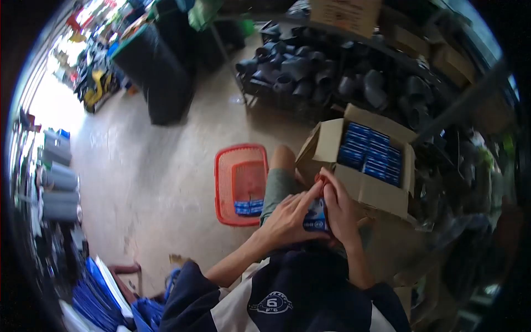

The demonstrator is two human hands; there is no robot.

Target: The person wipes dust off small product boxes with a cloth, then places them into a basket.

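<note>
Both of my hands hold one small blue and white packet (316, 217) in front of my chest. My left hand (289, 217) wraps it from the left, fingers closed over its top. My right hand (338, 207) grips it from the right, fingertips touching the left hand's. Just beyond them an open cardboard box (369, 188) rests against my knee (283, 160), filled with several rows of blue packets (371, 154). To the left on the floor stands a red plastic basket (224, 182) with two blue packets (249, 207) lying at its near end.
Dark grey pipe fittings (310, 72) are piled on a low rack behind the box. Cardboard boxes (345, 14) sit on shelves above. A black bin (157, 72) stands on the concrete floor at upper left. Grey pipes (58, 182) lie at far left, blue stacked items (102, 299) at lower left.
</note>
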